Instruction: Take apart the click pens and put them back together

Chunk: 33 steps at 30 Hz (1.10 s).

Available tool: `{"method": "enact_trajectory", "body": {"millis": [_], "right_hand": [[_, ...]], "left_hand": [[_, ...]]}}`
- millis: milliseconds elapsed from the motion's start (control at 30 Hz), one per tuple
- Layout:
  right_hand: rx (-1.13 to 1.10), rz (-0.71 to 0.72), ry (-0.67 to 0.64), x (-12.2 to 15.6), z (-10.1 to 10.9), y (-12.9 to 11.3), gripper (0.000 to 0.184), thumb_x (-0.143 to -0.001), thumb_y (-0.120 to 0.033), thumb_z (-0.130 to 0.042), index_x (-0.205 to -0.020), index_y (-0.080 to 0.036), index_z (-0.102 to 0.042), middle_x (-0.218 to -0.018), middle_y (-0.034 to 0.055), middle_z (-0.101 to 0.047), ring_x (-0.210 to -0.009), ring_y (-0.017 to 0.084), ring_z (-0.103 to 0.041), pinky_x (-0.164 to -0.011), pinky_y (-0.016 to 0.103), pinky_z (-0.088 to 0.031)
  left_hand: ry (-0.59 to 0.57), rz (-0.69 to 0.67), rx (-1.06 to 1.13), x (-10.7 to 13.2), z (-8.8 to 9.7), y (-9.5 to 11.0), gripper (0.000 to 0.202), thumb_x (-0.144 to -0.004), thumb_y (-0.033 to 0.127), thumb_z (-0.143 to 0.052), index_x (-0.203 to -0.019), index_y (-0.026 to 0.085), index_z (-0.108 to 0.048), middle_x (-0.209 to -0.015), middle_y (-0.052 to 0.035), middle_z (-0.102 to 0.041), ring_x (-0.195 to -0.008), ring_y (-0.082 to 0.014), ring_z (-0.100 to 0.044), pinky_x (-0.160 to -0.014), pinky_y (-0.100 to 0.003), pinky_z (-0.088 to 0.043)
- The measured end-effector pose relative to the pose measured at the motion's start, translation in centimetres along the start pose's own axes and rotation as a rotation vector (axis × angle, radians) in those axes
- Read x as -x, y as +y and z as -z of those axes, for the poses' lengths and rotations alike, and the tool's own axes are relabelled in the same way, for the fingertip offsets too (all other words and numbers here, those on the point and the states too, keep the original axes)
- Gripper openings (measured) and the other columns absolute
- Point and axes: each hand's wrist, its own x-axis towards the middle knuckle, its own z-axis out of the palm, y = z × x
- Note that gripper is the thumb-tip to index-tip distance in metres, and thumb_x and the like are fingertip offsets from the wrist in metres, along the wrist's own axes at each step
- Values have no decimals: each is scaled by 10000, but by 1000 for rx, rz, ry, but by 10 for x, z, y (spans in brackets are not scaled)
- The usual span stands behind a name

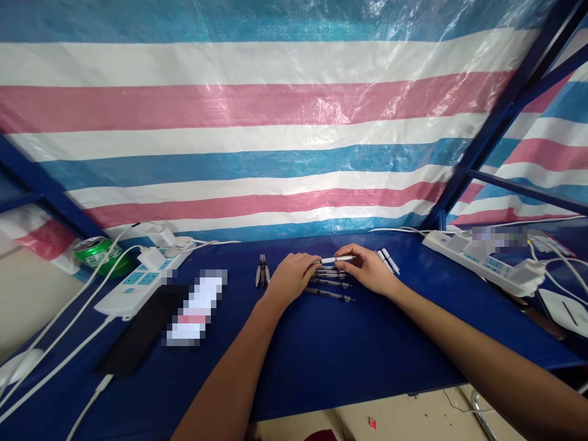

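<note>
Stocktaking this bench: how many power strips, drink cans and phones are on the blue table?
White plastic power strips: 2
Green metal drink can: 1
Flat black phone: 1
Total: 4

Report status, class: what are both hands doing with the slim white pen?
Left hand, right hand holding slim white pen. Slim dark pens below.

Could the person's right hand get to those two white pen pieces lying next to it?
Probably yes: the right hand lies just beside the two white pen pieces, with nothing between them on the blue tabletop. It is holding a white pen, though, so it might need to let go first.
</note>
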Motion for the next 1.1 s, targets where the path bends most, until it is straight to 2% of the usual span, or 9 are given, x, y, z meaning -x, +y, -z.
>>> {"method": "enact_trajectory", "body": {"millis": [67, 167, 300, 467, 633, 800, 867, 933, 1100], "right_hand": [[-26, -28, -17, 0, 0, -1, 313, -953, -541, -689, -1023, -235, -697, -931, 39, -732, -770, 192, -671, -735, 357, -568], [-46, -14, -9, -1, -1, -2, 327, -889, -529, -770, -1022, -239, -695, -990, 41, -736, -817, 194, -674, -752, 349, -569], [-78, -64, -63, -2, -2, 0, 312, -922, -529, -732, -1037, -241, -694, -886, 20, -727, -657, 160, -618, -640, 326, -543], [65, 158, 21, -1, 1, 0, 130, -946, -369, -705, -910, -245, -719, -1121, 62, -754, -985, 225, -700, -872, 390, -562], [199, 322, 50, 1, 3, -6, 126, -974, -288, -651, -864, -256, -704, -1072, 60, -770, -1031, 239, -696, -971, 444, -533], [103, 128, 23, 2, 1, -8, 201, -907, -434, -752, -990, -256, -705, -1078, 68, -766, -959, 247, -719, -863, 414, -594], [32, 20, -10, 3, 1, -7, 323, -905, -509, -750, -1084, -246, -698, -978, 56, -761, -807, 220, -710, -736, 375, -602], [-9, -29, -49, 2, 1, -5, 337, -932, -551, -710, -1046, -234, -703, -859, 31, -732, -696, 188, -670, -677, 350, -584], [50, 108, -25, -2, 5, -1, 244, -891, -480, -767, -948, -247, -726, -1036, 52, -723, -908, 216, -685, -820, 372, -570]], "left_hand": [[-10, 0, -2, 0, 0, 1, 277, -1114, 311, -461, -1219, 227, -702, -1167, -49, -779, -1063, -230, -697, -940, -390, -484], [-23, 0, 1, 1, 0, 1, 269, -1110, 299, -464, -1223, 235, -699, -1163, -50, -776, -1062, -226, -699, -940, -383, -489], [-27, 8, 9, 1, 1, 1, 273, -1113, 307, -461, -1242, 236, -691, -1190, -47, -771, -1088, -227, -694, -963, -386, -484], [-59, 15, 23, 1, 1, 4, 290, -1119, 329, -442, -1224, 237, -696, -1169, -42, -774, -1042, -225, -698, -948, -389, -482], [-70, 22, 66, 0, 3, 9, 275, -1110, 313, -447, -1179, 234, -701, -1166, -45, -766, -1057, -223, -690, -943, -386, -485], [-72, 32, 89, 1, 6, 12, 252, -1097, 301, -457, -1150, 229, -692, -1108, -47, -761, -1020, -230, -683, -931, -398, -496], [-66, 30, 87, 2, 6, 11, 235, -1090, 294, -469, -1148, 231, -687, -1106, -47, -759, -1021, -234, -678, -934, -404, -496], [-60, 24, 84, 3, 5, 11, 226, -1084, 290, -478, -1151, 233, -686, -1117, -49, -758, -1032, -233, -678, -942, -406, -496], [-53, 55, 81, 3, 3, 10, 230, -1084, 302, -480, -1139, 236, -693, -1111, -43, -765, -1010, -231, -695, -935, -401, -500]]}}
